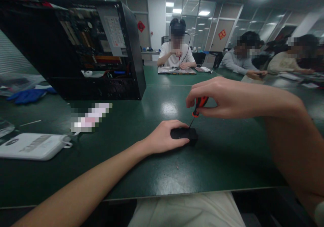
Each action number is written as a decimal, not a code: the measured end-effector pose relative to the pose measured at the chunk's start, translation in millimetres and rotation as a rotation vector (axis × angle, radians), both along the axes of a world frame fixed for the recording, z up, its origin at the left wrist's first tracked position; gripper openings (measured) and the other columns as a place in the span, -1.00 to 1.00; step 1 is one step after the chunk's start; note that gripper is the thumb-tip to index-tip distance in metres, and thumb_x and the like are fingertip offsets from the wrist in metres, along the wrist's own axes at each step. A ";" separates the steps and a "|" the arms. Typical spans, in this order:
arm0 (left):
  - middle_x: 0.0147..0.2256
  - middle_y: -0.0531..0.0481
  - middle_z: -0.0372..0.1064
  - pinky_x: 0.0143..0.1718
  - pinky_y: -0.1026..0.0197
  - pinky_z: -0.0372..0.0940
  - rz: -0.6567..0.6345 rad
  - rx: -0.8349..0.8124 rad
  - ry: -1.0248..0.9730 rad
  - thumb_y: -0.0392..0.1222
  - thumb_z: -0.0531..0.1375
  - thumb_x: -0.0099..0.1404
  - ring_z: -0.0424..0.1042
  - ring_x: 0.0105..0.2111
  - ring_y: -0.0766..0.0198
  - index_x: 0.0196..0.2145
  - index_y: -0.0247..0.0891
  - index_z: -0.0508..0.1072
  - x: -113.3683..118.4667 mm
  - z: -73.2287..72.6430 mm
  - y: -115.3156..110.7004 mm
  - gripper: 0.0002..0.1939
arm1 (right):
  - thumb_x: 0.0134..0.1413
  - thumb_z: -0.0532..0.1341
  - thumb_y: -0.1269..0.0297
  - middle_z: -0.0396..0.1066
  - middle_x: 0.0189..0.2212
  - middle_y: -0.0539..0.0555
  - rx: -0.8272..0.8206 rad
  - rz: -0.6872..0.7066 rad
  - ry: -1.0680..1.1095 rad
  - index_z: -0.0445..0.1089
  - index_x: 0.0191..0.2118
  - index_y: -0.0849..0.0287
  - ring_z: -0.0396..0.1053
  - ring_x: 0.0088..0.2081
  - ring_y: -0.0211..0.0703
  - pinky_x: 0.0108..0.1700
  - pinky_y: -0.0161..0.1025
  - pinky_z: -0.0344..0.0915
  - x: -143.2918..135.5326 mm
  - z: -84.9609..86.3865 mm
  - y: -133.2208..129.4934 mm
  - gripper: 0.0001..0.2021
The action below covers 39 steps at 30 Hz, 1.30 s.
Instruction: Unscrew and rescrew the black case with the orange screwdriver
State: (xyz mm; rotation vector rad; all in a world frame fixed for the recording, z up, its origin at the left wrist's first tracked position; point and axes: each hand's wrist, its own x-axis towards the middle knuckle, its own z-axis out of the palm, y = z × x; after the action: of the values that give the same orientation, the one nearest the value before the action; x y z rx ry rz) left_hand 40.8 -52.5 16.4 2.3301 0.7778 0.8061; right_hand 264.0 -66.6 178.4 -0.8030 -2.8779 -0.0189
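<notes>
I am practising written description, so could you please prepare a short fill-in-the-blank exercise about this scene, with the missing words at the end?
1. The right grip holds a screwdriver whose handle is red and ____.
2. The left grip holds a black object on the ____ tabletop.
3. The open computer case stands toward the ____ side of the picture.
4. Directly opposite sits a person in a ____ top.

Missing words: black; green; left; white.
</notes>
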 end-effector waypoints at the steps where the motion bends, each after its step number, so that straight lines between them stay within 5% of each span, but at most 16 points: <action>1: -0.04 -0.10 0.60 0.02 0.09 0.38 -0.001 0.001 0.002 -0.10 0.39 0.29 0.56 -0.05 0.06 0.01 -0.25 0.58 -0.1 -0.1 0.0 -0.64 | 0.17 0.25 0.41 0.56 -0.21 0.03 0.004 0.005 -0.006 0.53 -0.11 0.15 0.45 -0.25 -0.23 -0.25 -0.31 0.24 0.5 0.2 -0.8 -0.81; 18: -0.03 -0.09 0.59 0.02 0.10 0.39 0.010 -0.023 -0.007 -0.11 0.41 0.27 0.56 -0.05 0.07 0.03 -0.26 0.58 -0.4 -1.5 0.1 -0.61 | 0.27 0.22 0.32 0.56 -0.30 0.02 0.027 -0.033 -0.008 0.54 -0.18 0.16 0.45 -0.34 -0.24 -0.32 -0.31 0.20 2.4 0.2 -0.2 -0.87; 23: -0.02 -0.08 0.59 0.03 0.09 0.39 0.020 -0.036 -0.001 -0.09 0.41 0.27 0.56 -0.05 0.07 0.03 -0.26 0.57 -0.5 -1.0 0.0 -0.60 | 0.20 0.26 0.37 0.54 -0.09 0.08 -0.008 0.061 -0.025 0.51 -0.08 0.14 0.47 -0.18 -0.16 -0.19 -0.27 0.28 1.2 1.0 0.0 -0.82; 28: 0.02 -0.09 0.58 0.09 0.06 0.38 0.045 -0.071 -0.018 -0.09 0.42 0.24 0.56 0.01 0.04 0.09 -0.26 0.54 -0.3 -2.6 1.2 -0.52 | 0.28 0.21 0.33 0.52 -0.25 0.07 0.072 -0.005 0.001 0.52 -0.18 0.18 0.42 -0.29 -0.20 -0.27 -0.28 0.21 -0.5 -0.8 0.3 -0.87; 33: -0.02 -0.09 0.59 0.04 0.07 0.38 0.052 -0.055 0.002 -0.07 0.42 0.24 0.56 -0.03 0.04 0.05 -0.27 0.56 -0.1 -3.9 1.8 -0.55 | 0.14 0.23 0.47 0.43 0.05 0.10 -0.016 0.091 -0.017 0.52 -0.12 0.13 0.41 -0.09 -0.15 -0.12 -0.25 0.30 1.0 0.2 -1.0 -0.79; 39: -0.05 -0.08 0.59 0.00 0.11 0.36 0.040 -0.030 0.011 -0.08 0.42 0.26 0.55 -0.06 0.07 0.02 -0.26 0.58 -0.4 -2.2 0.0 -0.60 | 0.35 0.21 0.27 0.46 -0.30 0.04 0.125 0.000 0.006 0.51 -0.21 0.19 0.36 -0.30 -0.21 -0.26 -0.25 0.17 -3.0 -2.9 1.9 -0.84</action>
State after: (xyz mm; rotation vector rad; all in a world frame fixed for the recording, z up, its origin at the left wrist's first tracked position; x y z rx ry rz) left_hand 40.5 -52.6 14.2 2.3011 0.8382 0.7940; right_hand 261.0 -64.6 175.4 -0.7777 -2.8383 -0.1935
